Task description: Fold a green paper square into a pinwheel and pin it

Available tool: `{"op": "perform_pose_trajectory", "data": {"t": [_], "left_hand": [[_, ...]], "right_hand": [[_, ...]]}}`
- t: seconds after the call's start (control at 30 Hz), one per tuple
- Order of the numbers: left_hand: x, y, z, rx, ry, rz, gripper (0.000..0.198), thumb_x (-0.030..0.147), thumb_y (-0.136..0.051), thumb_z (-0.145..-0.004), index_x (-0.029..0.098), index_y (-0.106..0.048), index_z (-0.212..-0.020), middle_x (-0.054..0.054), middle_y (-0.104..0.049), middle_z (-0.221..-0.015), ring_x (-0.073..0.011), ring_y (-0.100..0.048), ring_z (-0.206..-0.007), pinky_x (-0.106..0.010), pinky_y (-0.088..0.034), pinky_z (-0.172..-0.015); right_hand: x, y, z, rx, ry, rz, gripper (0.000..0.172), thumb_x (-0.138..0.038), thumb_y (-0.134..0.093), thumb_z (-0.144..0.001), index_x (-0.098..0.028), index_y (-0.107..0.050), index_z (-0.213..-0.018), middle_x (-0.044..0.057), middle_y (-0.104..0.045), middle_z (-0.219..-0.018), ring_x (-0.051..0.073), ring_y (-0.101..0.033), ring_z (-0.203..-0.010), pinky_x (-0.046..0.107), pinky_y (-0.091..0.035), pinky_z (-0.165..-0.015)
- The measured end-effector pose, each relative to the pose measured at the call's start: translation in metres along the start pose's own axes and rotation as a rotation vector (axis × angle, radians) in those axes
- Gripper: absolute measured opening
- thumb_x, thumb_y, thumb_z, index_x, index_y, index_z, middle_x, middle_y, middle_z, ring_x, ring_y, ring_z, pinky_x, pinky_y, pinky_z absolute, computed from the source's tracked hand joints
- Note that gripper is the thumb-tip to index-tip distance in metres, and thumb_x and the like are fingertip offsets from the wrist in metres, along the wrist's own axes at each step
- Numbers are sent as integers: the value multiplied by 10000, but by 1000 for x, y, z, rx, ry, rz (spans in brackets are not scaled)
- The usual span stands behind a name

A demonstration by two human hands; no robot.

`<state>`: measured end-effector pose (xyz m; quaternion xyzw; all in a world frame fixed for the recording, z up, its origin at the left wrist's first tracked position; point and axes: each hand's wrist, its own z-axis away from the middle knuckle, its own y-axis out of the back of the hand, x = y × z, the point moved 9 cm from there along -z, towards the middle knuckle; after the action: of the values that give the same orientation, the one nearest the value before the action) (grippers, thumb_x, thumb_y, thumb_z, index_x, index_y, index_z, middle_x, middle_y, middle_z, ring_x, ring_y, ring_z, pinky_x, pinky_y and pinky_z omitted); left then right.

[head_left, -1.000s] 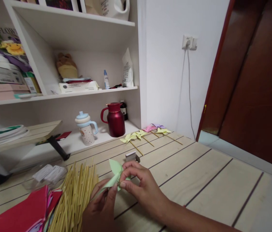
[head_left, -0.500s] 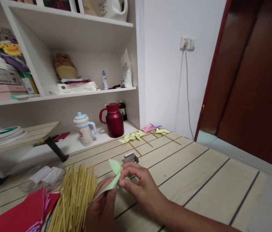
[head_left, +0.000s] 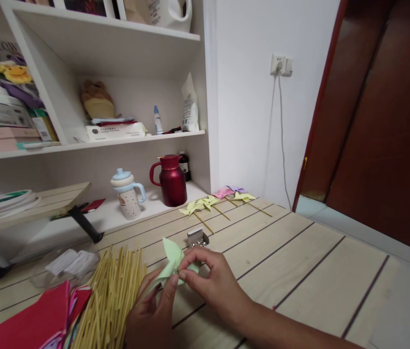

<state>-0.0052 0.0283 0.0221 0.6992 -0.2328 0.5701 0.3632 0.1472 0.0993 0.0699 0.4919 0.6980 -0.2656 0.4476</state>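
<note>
My left hand (head_left: 154,310) pinches the green paper (head_left: 173,257) above the table (head_left: 281,271) while my right hand (head_left: 214,281) pinches near its centre, now turned more into view, so the gathered folds seem easier to work.

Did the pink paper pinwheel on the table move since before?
No. The pink pinwheel sits just right of the white shelf edge in every picture; only the view shifted slightly.

Muted, diffuse light | upper shelf (head_left: 124,43) underside shaded | glint on red jug (head_left: 173,186) | stretched, soft edges
</note>
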Motion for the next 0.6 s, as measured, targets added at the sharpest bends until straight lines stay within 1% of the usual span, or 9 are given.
{"op": "perform_pose_trajectory", "data": {"t": [0.13, 0.23, 0.33, 0.4, 0.43, 0.5, 0.6], "left_hand": [[4, 0, 0, 8, -15, 24, 296, 522, -731, -627, 228, -744, -661, -18, -721, -611, -249, -690, -767, -317, -524, -759], [4, -2, 0, -13, 11, 45, 287, 508, -761, -580, 227, -744, -637, -19, -724, -605, -244, -687, -712, -306, -534, -702], [3, -7, 3, -33, 62, 146, 309, 513, -775, -546, 218, -741, -631, -30, -747, -654, -256, -700, -735, -301, -544, -688], [5, -10, 5, -43, 70, 201, 322, 525, -753, -575, 215, -747, -664, -33, -764, -711, -259, -707, -780, -300, -545, -708], [5, -10, 5, -42, 74, 208, 328, 530, -744, -586, 216, -748, -679, -33, -768, -727, -259, -707, -790, -300, -544, -711], [3, -8, 5, -20, 80, 182, 335, 538, -746, -574, 217, -744, -672, -28, -762, -707, -258, -706, -776, -298, -541, -694], [1, -4, 3, -7, 66, 77, 333, 540, -752, -550, 219, -735, -636, -22, -736, -638, -256, -695, -727, -299, -532, -660]], "right_hand": [[2, 2, 1, 23, -33, -1, 113, -87, -687, -733, -199, -688, -724, -21, -681, -743, 152, -623, -753, 255, -463, -731], [3, 3, 1, 30, -38, 0, 97, -110, -697, -738, -206, -703, -724, -22, -688, -734, 155, -627, -744, 262, -466, -726], [-2, 3, 1, 21, 24, 38, 84, -141, -732, -747, -223, -735, -726, -13, -714, -761, 176, -641, -815, 305, -451, -824], [-6, 2, 1, 22, 74, 68, 88, -147, -755, -742, -233, -747, -723, -11, -722, -774, 186, -639, -859, 326, -426, -877], [-7, 2, 2, 23, 84, 76, 92, -145, -756, -745, -234, -747, -722, -12, -721, -773, 186, -636, -860, 326, -421, -878], [-6, 2, 2, 30, 67, 81, 96, -138, -750, -752, -226, -737, -714, -15, -711, -758, 179, -631, -824, 310, -429, -833], [-2, 5, 2, 52, 5, 73, 101, -155, -775, -729, -200, -693, -690, -24, -677, -723, 166, -611, -753, 280, -435, -742]]}}
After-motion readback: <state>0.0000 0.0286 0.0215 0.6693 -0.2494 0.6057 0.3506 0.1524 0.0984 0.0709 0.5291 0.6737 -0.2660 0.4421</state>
